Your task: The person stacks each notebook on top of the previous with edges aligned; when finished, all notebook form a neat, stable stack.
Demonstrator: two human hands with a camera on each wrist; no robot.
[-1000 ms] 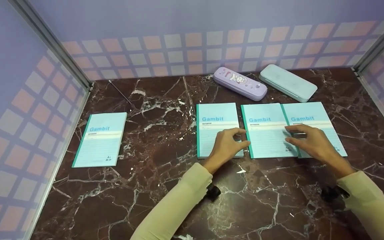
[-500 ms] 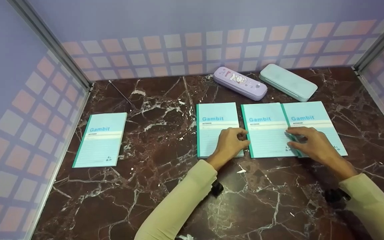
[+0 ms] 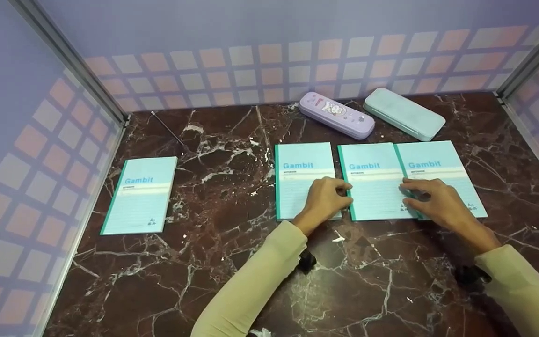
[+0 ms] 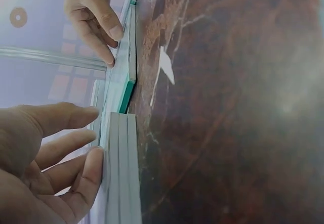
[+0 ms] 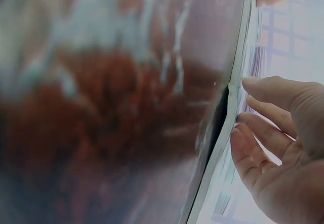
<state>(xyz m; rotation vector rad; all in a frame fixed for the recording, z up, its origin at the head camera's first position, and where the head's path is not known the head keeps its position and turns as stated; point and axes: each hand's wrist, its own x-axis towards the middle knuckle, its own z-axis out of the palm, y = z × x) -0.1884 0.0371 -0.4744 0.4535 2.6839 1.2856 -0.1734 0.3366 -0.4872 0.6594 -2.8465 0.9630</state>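
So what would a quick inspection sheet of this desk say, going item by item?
Surface: dark red marble-look tabletop, white veins.
Job's things: three pale blue Gambit notebooks in a row: left notebook, middle notebook, right notebook; the middle one overlaps the right one's spine edge.
Clutter: fourth notebook apart at the left; lilac pencil case, mint pencil case, thin dark stick at the back.
Hands: left hand rests on the left notebook, fingertips at the middle one's spine; right hand touches the middle and right notebooks.
Cables: nothing seen.
Surroundings: checked lilac walls, metal corner posts.
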